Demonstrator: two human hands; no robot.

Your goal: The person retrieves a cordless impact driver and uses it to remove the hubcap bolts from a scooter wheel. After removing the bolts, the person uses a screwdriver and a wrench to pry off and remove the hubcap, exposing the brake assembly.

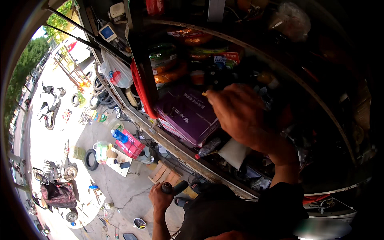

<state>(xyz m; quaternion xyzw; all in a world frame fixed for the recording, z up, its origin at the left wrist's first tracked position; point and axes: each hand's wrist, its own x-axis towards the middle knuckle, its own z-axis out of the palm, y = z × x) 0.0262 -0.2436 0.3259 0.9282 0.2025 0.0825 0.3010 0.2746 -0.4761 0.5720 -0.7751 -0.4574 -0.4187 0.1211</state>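
My left hand (159, 198) is low, in front of my body, with its fingers wrapped round a black tool (180, 188) that has a round nose and a stubby cylindrical body; its exact kind is unclear. Up in the dim shelf space, my right hand (240, 116) is closed, and a small yellow piece (205, 93) shows at its fingertips. Just left of that hand sits a purple box (188, 114) with a dark ring-shaped item on its lid. Behind the box are stacked orange and green wrapped rolls (170, 70). A pale pouch (234, 154) lies below the right hand.
A metal ledge (176, 152) runs along the shelf's front. On the ground to the left stand a small white table (120, 166), a pink box (132, 146), a tyre (91, 160) and a wooden stool (165, 173). Tools lie scattered near a small bucket (139, 223).
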